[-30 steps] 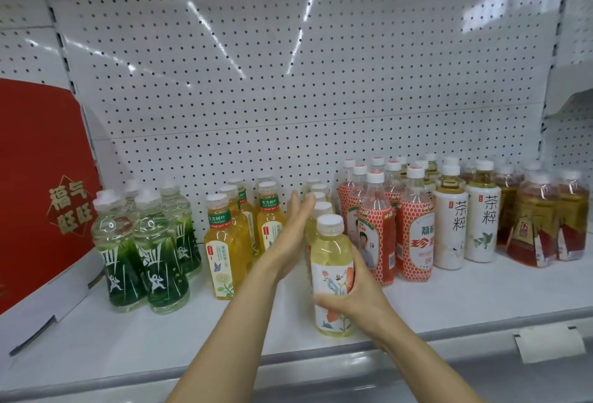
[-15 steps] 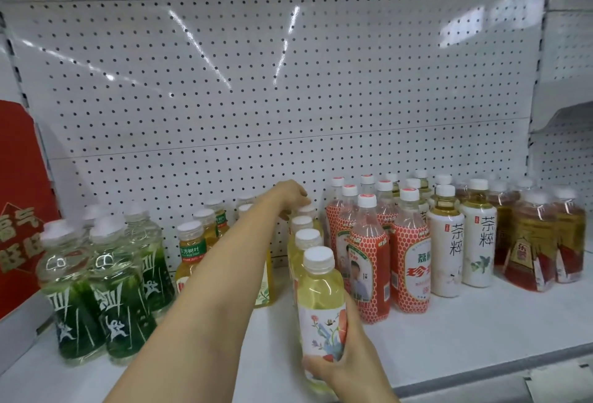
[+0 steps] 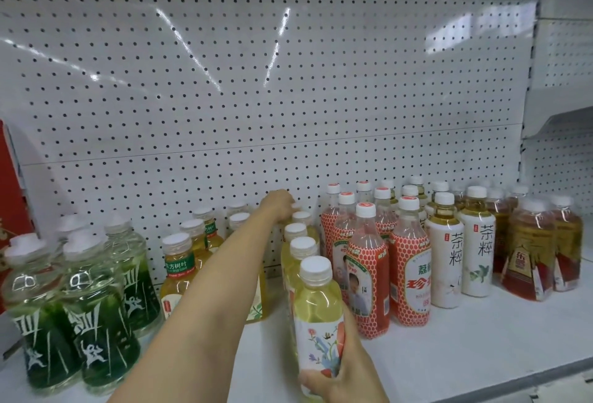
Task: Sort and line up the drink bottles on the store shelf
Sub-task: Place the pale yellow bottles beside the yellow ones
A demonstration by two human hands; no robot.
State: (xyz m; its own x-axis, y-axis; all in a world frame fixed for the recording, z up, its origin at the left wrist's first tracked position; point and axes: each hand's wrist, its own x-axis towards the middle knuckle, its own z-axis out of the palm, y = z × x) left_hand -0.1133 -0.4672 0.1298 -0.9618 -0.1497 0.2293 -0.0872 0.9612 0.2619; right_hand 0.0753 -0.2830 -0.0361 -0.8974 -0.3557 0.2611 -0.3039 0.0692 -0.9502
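A pale yellow floral-label bottle stands at the front of its row, and my right hand is wrapped round its lower label. Behind it a row of like yellow bottles runs back to the pegboard. My left hand reaches over to the rearmost bottle of that row, fingers curled on its cap. Left of my arm stand green-capped yellow tea bottles and clear green-label bottles.
Red honeycomb-label bottles stand close on the right of the yellow row, then white tea bottles and amber bottles. A red carton sits at the far left. The white shelf has bare surface at front right.
My left hand has gone from beside the row to its rearmost cap. The front yellow bottle stays in my right hand. The camera has moved closer and a little right.
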